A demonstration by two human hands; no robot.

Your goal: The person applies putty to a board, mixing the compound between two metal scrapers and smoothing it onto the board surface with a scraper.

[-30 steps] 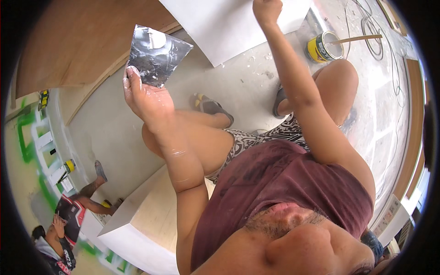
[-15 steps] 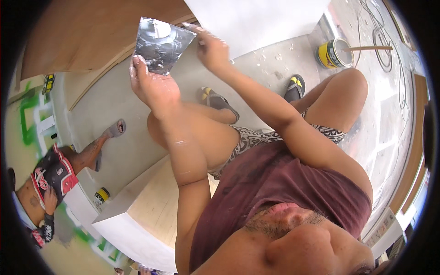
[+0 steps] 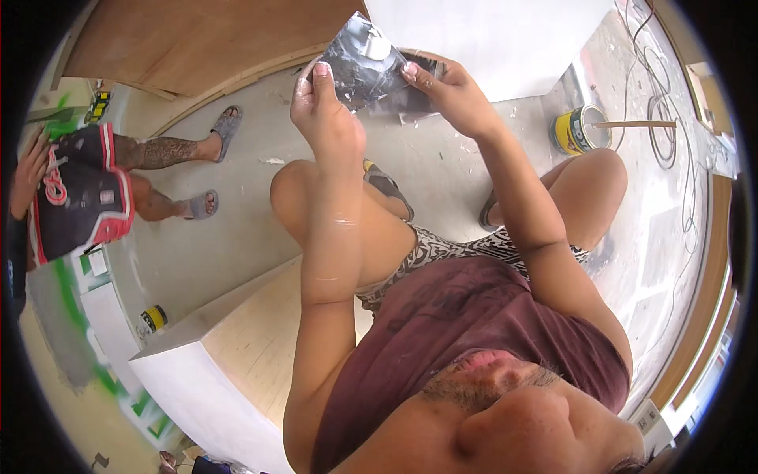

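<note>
My left hand point(image 3: 330, 118), dusted with white, pinches the lower left edge of a thin, square, shiny dark plate point(image 3: 349, 73), its thumb on top. A dollop of white paste point(image 3: 378, 49) sits near the plate's upper right, and pale smears streak its surface. My right hand point(image 3: 464, 99) grips a second flat, dark scraper blade point(image 3: 418, 96), thumb on its near face. This blade lies against or just behind the plate's right edge; whether they touch I cannot tell. Both are held up in front of me, above my knees.
A white panel point(image 3: 489, 39) stands ahead, with brown boards point(image 3: 213, 47) to its left. At right are a yellow-and-dark bucket point(image 3: 567, 133) with a stick and coiled cable point(image 3: 659, 118). A co-worker's legs point(image 3: 170, 154) are at left, beyond a pale wooden box point(image 3: 253, 347).
My right hand has swung from beyond the plate's upper right corner to its right side, its blade now showing broadside. The plate has shifted right and up. The co-worker appears farther into view.
</note>
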